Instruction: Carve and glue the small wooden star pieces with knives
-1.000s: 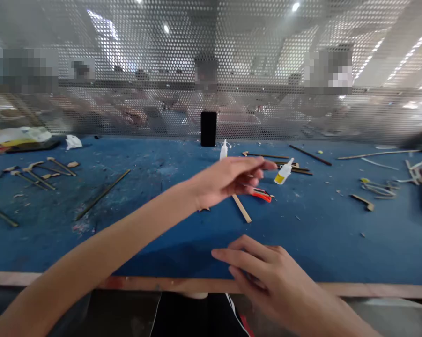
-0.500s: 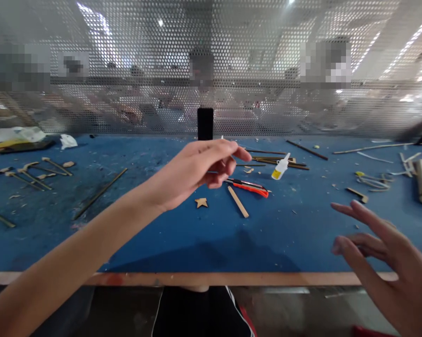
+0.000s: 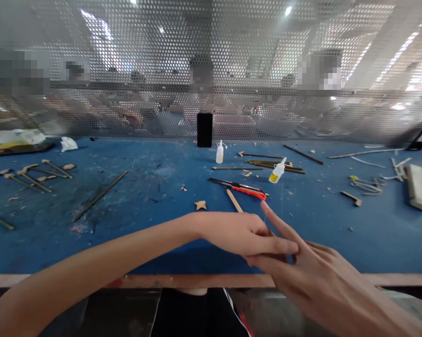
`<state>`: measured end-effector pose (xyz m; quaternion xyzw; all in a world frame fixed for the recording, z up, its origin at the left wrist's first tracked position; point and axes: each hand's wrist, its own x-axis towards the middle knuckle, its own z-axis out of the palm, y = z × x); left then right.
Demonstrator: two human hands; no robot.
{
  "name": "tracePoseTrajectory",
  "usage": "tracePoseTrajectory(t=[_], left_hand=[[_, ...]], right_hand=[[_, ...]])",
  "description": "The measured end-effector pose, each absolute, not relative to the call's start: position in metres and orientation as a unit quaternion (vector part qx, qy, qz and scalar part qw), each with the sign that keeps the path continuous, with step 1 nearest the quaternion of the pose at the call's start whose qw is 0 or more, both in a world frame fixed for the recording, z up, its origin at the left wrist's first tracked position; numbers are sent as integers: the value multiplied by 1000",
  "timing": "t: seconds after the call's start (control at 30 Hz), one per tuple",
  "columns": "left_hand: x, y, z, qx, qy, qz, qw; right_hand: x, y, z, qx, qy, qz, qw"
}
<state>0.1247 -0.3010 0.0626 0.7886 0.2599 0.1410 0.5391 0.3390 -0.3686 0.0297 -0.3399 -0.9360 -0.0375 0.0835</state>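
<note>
My left hand (image 3: 240, 231) and my right hand (image 3: 312, 276) meet low over the front of the blue table. The left fingers are bent and closed against the right palm side; whether something small lies between them is hidden. My right hand has its fingers apart, one stretched up and left, another passing beneath the left hand. Just beyond the hands lie a red-handled utility knife (image 3: 248, 190), a flat wooden strip (image 3: 234, 200) partly covered by the left hand, and a small star-shaped wood piece (image 3: 200, 205).
Two small glue bottles (image 3: 219, 153) stand farther back, near thin brown sticks (image 3: 276, 164). A black phone (image 3: 204, 130) leans against the perforated metal screen (image 3: 154, 112). More sticks (image 3: 100, 196) lie left. At right are a pale block (image 3: 419, 187) and curled strips (image 3: 367, 185).
My left hand has come down and toward me, to the right, away from above the knife. My right hand has moved left, and the two hands now touch.
</note>
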Motion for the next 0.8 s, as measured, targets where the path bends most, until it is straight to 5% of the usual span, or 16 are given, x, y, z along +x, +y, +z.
tracePoseTrajectory(t=[0.1,0.33,0.63,0.8], left_hand=[[115,-296,63,794,165,49,583],[68,-268,81,721,261,199,610],[35,-227,65,870,376,253,196],[16,-232,42,846,463,207,164]], right_hand=[[337,-367,30,-354,-929,-31,103],[368,-359,16,-384,-910,-42,148],[351,-300,27,-482,-860,39,163],[328,-243,18,-440,-883,11,165]])
